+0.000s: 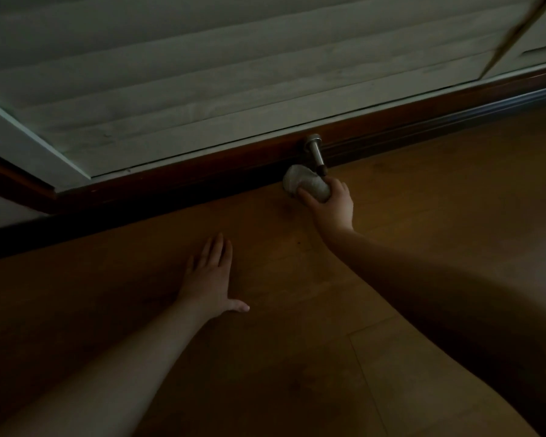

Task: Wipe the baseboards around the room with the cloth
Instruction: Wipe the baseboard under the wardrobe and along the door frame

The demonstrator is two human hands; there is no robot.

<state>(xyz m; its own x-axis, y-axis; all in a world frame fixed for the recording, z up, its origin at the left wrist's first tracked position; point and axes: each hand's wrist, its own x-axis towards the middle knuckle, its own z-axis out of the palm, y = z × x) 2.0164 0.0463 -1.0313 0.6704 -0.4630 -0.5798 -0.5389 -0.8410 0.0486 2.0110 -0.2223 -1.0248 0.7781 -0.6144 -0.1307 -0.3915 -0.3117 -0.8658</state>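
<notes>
A dark brown baseboard runs along the foot of the pale panelled wall, from lower left to upper right. My right hand grips a bunched light cloth and holds it against the floor at the baseboard's lower edge, just left of a metal door stop. My left hand lies flat on the wooden floor with fingers straight, well short of the baseboard.
A metal door stop sticks out of the baseboard right above the cloth. The pale wall has horizontal panels. A wall corner juts out at the left. A thin stick leans at top right. Wooden floor spreads around.
</notes>
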